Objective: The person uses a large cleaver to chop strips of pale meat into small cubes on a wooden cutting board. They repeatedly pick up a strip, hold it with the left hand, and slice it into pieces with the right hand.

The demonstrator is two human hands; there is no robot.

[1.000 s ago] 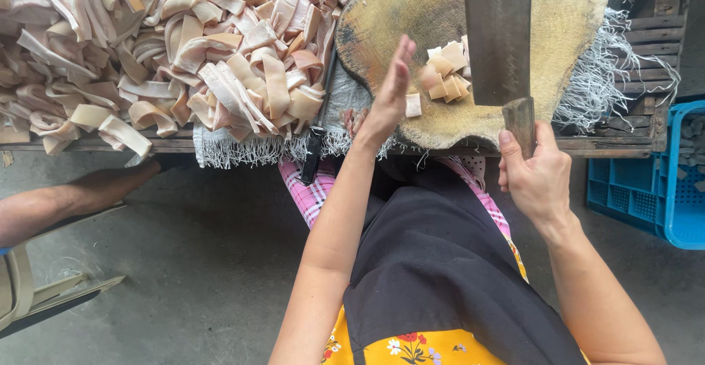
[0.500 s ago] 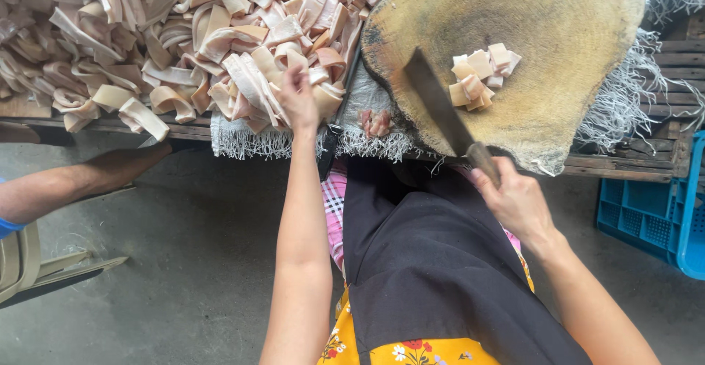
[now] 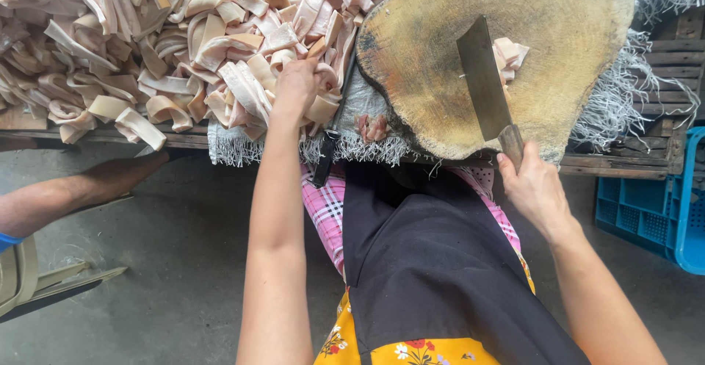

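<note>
The heap of pale skin strips (image 3: 169, 49) covers the left half of the bench (image 3: 624, 159), spilling to its near edge, and the round wooden chopping block (image 3: 558, 56) takes up the right half, overhanging that near edge. Since half a second ago the left hand (image 3: 295, 86) has pushed deeper into the heap at its right end, beside the block, and the cleaver (image 3: 485, 78) has swung from a slant to stand more upright on the block. The cleaver's long axis now runs from the near edge of the block up toward its middle, leaning slightly left, blade tip pointing away from the person and handle toward them. The right hand (image 3: 534, 189) is wrapped tight around the handle at the block's near rim, so the blade lies wholly beyond the fingers. Just right of the blade, touching it, sits a small pile of cut pieces (image 3: 509, 53). The left hand's fingers are curled closed over a few strips (which ones exactly cannot be told). At the left, below the bench edge, another person's forearm (image 3: 73, 192) reaches in; a blue crate (image 3: 653, 218) stands at the right.
</note>
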